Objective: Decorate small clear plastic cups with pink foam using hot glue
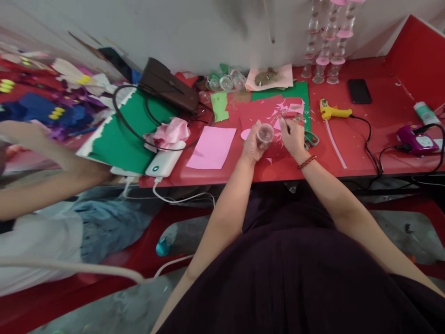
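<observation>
Plastic cup [265, 133]: one, gripped by left hand [253, 145] — right hand [294, 138] curled, can't tell on what — bench [385, 118]: one glue gun [334, 112], one phone [359, 91].

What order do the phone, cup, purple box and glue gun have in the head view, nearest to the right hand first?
1. Cup: left, in the left hand
2. Glue gun: to the right
3. Phone: right, farther back
4. Purple box: far right

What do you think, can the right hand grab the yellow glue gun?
Probably yes. The right hand is close by, and only the flat green sheet and red tabletop seem to lie between it and the yellow glue gun. Nothing looks tall enough to block it.
</observation>
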Demonstrator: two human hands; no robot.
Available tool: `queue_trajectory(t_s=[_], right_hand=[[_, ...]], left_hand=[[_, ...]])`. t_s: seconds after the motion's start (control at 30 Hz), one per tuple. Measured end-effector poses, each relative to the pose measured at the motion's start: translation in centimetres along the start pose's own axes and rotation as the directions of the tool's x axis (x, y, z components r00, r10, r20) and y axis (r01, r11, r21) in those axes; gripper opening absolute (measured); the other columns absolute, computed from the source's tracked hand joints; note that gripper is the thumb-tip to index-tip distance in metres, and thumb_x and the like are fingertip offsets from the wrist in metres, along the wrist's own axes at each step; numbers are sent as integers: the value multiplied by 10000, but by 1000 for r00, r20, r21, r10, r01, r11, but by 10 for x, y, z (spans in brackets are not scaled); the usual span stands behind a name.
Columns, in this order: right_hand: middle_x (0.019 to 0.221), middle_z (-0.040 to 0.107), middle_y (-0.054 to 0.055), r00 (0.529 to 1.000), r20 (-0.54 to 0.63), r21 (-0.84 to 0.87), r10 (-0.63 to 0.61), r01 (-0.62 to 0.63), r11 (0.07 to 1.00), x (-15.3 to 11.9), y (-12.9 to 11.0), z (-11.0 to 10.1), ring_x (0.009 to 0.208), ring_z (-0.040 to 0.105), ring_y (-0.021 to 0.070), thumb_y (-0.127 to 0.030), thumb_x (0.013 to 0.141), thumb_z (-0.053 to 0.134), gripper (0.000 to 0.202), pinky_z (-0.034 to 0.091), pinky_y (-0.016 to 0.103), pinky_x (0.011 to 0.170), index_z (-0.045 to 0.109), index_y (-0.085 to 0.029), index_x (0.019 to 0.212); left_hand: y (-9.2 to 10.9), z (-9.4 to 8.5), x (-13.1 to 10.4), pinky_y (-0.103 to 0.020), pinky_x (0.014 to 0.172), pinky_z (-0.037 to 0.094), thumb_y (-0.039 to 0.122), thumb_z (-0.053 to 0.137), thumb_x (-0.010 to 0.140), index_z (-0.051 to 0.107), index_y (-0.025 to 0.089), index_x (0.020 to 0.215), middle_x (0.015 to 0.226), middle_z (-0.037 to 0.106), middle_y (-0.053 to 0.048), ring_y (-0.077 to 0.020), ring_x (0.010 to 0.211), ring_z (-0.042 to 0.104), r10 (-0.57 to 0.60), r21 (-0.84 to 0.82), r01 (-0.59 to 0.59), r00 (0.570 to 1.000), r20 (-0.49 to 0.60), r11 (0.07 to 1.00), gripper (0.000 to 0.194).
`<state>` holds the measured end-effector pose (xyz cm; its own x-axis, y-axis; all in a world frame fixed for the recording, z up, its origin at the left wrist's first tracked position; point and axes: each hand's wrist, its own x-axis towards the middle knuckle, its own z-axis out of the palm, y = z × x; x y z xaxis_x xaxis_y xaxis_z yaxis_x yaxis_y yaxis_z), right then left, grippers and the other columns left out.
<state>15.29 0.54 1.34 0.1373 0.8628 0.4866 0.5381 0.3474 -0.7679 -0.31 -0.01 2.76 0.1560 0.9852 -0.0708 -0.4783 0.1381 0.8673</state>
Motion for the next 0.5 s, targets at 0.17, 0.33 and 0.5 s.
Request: queue_trajectory(t_s=[0.17,0.33,0.5], right_hand=[[936,655,49,994,5,164,-113,111,980,0,-4,4,834,602,177,-386,1040,558,193,500,328,778,652,-249,943],[873,674,31,983,110,322,-149,106,941,-1,-8,5,815,605,169,-344,967,655,159,505,335,814,652,-225,861],[701,578,-11,987,139,334,-83,32,942,-2,-11,5,698,521,147,-289,932,655,244,460,321,744,581,-221,710]], left_hand=[[1,3,-3,-210,353,154,672,683,926,675,182,722,569,527,17,-21,380,270,-18,-13,18,999,39,1000,532],[-4,4,-3,-201,364,186,650,762,875,653,193,726,582,554,15,-37,408,388,-38,48,36,998,46,998,493],[-5,4,-4,-189,348,128,698,742,866,586,187,693,530,513,49,-4,352,268,-75,112,65,994,82,992,562]])
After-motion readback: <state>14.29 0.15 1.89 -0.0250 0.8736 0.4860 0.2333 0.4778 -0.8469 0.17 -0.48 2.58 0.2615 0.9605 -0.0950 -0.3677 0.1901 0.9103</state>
